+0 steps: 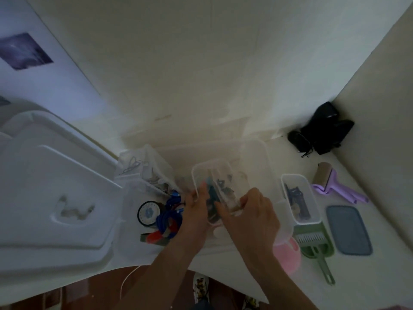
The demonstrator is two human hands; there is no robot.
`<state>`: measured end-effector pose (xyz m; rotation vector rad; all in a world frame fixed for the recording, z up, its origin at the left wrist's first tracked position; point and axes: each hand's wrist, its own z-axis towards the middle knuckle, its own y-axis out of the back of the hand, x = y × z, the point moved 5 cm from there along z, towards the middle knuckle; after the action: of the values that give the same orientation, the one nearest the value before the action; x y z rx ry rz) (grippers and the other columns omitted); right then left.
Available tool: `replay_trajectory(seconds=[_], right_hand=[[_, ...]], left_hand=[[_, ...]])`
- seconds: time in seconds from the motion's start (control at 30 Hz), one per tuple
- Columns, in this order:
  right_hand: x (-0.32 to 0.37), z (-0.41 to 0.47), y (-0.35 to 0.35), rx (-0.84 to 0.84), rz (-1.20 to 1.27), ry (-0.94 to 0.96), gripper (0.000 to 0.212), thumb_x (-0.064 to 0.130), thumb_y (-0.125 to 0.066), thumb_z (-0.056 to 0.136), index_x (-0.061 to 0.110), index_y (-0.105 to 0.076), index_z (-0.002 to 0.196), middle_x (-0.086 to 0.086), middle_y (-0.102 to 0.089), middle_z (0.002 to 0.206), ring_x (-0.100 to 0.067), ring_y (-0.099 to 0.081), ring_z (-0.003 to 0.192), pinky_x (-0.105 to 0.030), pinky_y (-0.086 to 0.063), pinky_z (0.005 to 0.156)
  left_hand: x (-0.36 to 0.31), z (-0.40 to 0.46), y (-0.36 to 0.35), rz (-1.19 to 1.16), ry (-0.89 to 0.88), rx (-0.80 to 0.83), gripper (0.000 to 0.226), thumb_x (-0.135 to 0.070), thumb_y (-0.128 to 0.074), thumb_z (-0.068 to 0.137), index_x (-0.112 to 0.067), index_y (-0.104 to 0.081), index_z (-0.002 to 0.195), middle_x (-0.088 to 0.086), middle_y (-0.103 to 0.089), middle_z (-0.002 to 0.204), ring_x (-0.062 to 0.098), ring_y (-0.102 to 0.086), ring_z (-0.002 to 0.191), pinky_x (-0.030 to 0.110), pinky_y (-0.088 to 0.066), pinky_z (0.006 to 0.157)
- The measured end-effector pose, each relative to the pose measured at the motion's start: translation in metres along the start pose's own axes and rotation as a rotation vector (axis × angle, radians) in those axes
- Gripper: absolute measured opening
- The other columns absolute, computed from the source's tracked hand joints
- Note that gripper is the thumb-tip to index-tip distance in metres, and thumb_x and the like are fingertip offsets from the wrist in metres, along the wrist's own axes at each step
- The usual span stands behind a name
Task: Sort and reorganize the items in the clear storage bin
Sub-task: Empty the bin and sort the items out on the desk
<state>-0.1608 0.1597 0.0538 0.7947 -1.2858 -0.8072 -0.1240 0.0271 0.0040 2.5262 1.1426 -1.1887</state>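
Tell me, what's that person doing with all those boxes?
A person is sorting small things. Both hands, left hand and right hand, hold a small clear plastic box of dark bits over the big clear storage bin. Another small clear box, a blue-grey lid, a green plastic scoop and a purple lint roller lie to the right.

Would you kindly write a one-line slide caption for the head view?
Both hands, left and right, grip a small clear container over the clear storage bin, a green scoop alongside.

Clear glossy plastic bin [266, 157], matt green plastic scoop [315, 242]
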Motion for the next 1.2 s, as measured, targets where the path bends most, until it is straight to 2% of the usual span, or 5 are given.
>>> replay_trajectory(seconds=[0.17,0.33,0.53,0.8,1.2], right_hand=[[0.007,-0.010,-0.017,0.145,-0.016,0.108,0.051,0.071,-0.058,0.072,0.024,-0.059,0.090,0.007,-0.061,0.080,-0.018,-0.051,0.076,-0.034,-0.047,0.073],[0.010,-0.025,-0.021,0.261,0.064,0.301,0.028,0.029,-0.062,0.087,0.032,-0.065,0.115,0.012,-0.066,0.104,-0.019,-0.054,0.090,-0.033,-0.044,0.095],[-0.029,-0.014,0.000,0.264,0.339,0.078,0.029,0.007,-0.063,0.087,0.023,-0.067,0.110,0.009,-0.065,0.105,-0.011,-0.062,0.091,-0.025,-0.050,0.084],[-0.077,0.082,-0.087,0.848,-0.207,0.004,0.045,0.014,-0.058,0.090,0.004,-0.048,0.133,-0.016,-0.055,0.134,-0.033,-0.054,0.123,-0.033,-0.043,0.101],[-0.086,0.081,-0.181,0.764,-0.490,0.094,0.027,0.023,-0.050,0.094,0.009,-0.057,0.116,-0.014,-0.062,0.115,-0.031,-0.063,0.103,-0.035,-0.050,0.084]], left_hand=[[0.001,-0.004,0.000,0.006,-0.040,0.052,0.044,-0.046,-0.053,0.097,-0.017,-0.048,0.129,0.001,-0.068,0.117,0.019,-0.070,0.103,0.035,-0.060,0.084],[0.005,0.002,0.008,-0.001,-0.035,0.103,0.041,-0.031,-0.061,0.095,-0.021,-0.045,0.131,0.010,-0.066,0.125,0.029,-0.068,0.110,0.053,-0.053,0.097],[0.005,0.021,0.025,0.023,-0.054,-0.015,0.040,-0.028,-0.065,0.094,-0.022,-0.048,0.130,0.004,-0.067,0.115,0.026,-0.069,0.101,0.048,-0.058,0.087],[-0.012,0.038,0.043,0.085,-0.123,-0.053,0.041,-0.027,-0.065,0.094,-0.016,-0.052,0.132,0.005,-0.071,0.112,0.020,-0.073,0.092,0.041,-0.061,0.079],[-0.011,0.046,0.064,0.053,-0.071,-0.046,0.041,-0.027,-0.068,0.092,-0.019,-0.055,0.130,0.004,-0.071,0.117,0.021,-0.073,0.099,0.045,-0.059,0.086]])
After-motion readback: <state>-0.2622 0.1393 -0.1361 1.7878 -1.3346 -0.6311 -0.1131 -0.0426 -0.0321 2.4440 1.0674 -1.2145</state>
